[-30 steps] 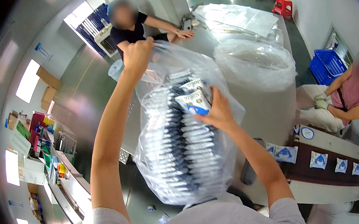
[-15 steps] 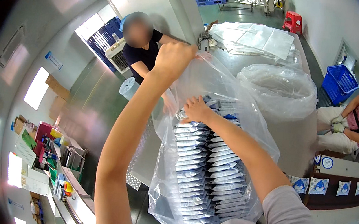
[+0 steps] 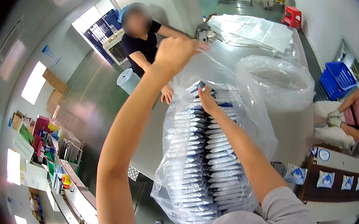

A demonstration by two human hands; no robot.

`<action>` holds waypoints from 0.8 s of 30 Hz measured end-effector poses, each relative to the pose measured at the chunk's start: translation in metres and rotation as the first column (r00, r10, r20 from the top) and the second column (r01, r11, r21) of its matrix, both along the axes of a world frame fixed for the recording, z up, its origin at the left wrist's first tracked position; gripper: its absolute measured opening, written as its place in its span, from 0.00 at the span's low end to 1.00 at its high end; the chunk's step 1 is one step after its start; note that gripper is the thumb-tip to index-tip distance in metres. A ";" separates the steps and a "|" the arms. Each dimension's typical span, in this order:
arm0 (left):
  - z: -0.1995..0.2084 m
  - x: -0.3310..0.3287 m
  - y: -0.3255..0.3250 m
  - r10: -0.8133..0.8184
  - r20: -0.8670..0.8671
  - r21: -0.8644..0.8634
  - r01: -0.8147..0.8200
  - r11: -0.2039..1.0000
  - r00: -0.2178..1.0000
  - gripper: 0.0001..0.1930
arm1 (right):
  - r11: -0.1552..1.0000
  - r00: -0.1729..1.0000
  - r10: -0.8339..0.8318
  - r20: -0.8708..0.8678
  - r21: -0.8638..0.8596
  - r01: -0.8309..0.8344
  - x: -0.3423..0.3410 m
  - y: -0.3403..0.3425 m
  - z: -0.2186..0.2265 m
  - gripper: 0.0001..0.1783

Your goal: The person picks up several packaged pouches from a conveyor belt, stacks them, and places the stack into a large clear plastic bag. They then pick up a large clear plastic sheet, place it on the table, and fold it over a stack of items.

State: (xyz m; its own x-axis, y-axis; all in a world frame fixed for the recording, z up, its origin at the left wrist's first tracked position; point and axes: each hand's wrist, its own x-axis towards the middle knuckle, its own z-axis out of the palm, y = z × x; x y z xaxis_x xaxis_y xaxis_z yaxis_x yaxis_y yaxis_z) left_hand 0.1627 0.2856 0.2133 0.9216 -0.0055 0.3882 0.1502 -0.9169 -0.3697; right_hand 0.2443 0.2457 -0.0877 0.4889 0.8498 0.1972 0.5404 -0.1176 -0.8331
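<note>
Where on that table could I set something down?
The widest patch is bare tabletop right of the filled bag, below the loose clear bag. A narrower strip shows between the filled bag and left forearm. White sheets crowd the far end.

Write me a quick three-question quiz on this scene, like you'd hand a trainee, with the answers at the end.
1. True or false: the person's left hand grips the clear bag that surrounds the packets.
2. Multiple choice: where is the person's right hand?
a) On the conveyor belt
b) At the far end of the packets
c) On the blue basket
3. Fill in the blank: the stool beyond the table is ____.

Key: 1. True. 2. b. 3. Red.
</note>
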 end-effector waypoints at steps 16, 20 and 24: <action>-0.431 -0.485 -0.053 0.708 -0.489 -0.793 -0.597 -0.119 0.509 0.16 | 0.950 0.928 -0.293 0.231 -0.038 0.310 -0.084 -0.546 0.020 0.09; -0.499 -0.492 -0.229 0.306 -0.845 -0.488 -0.399 -0.777 0.438 0.16 | 0.830 0.852 -0.378 0.362 -0.275 0.485 0.023 -0.654 -0.010 0.12; -0.504 -0.474 -0.335 0.056 -0.860 -0.275 -0.369 -0.888 0.507 0.16 | 0.568 0.832 -0.144 0.536 -0.644 0.513 0.115 -0.750 -0.046 0.23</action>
State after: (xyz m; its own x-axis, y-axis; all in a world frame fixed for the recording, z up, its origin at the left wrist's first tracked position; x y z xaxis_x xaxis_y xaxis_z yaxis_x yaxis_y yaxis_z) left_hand -0.3113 -0.0492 -0.2909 0.1666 0.2338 -0.9579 0.7027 0.6533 0.2817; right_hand 0.3590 -0.5047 -0.1337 0.8007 0.5721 -0.1777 0.5657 -0.8197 -0.0897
